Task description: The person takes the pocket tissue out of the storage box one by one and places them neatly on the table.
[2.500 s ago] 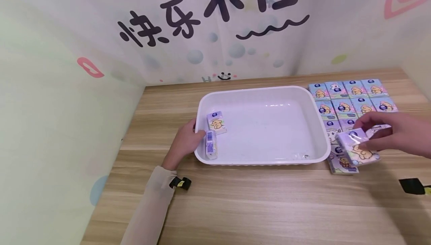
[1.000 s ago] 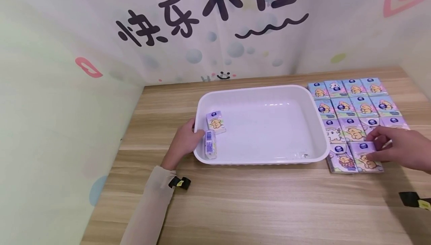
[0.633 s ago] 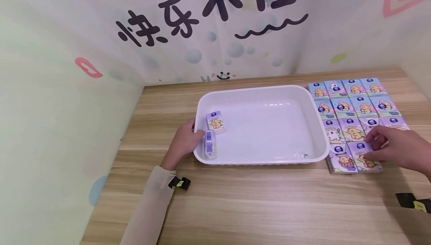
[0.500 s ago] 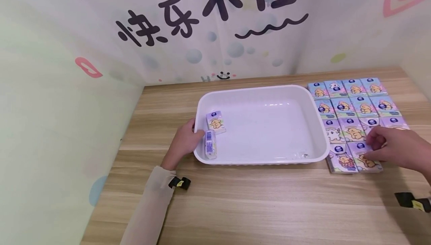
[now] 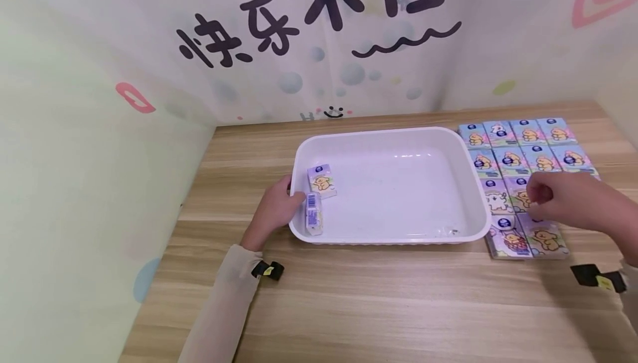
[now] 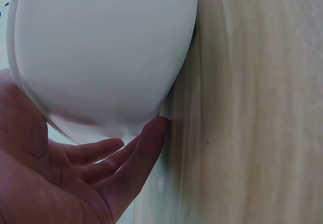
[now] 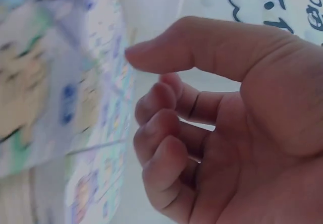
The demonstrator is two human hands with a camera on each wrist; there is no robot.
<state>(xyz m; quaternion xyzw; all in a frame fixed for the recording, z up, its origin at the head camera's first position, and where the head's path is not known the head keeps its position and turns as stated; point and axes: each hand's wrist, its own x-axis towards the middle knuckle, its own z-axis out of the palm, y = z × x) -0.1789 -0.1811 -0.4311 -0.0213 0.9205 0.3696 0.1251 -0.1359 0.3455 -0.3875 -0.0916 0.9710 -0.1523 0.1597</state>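
My left hand [image 5: 276, 206] holds the left rim of a white plastic tray [image 5: 394, 197], thumb over the edge. In the left wrist view, its fingers [image 6: 146, 148] reach along the outside of the tray wall [image 6: 106, 52]. Inside the tray, at the left, a purple tissue pack [image 5: 322, 181] lies flat, and another tissue pack [image 5: 314, 216] stands on its side. My right hand [image 5: 573, 199] hovers over the rows of tissue packs with loosely curled fingers, holding nothing. Just below it lies a purple tissue pack [image 5: 545, 241] in the front row.
Rows of blue tissue packs [image 5: 528, 133] and purple ones cover the wooden table [image 5: 399, 296] right of the tray, close to its rim. My right hand hides part of the purple packs. A printed curtain [image 5: 339, 91] hangs behind the table.
My right hand lowered a purple tissue pack into the front row, beside another, and let go of it. It has since risen and shifted slightly left. My left hand stays on the tray.
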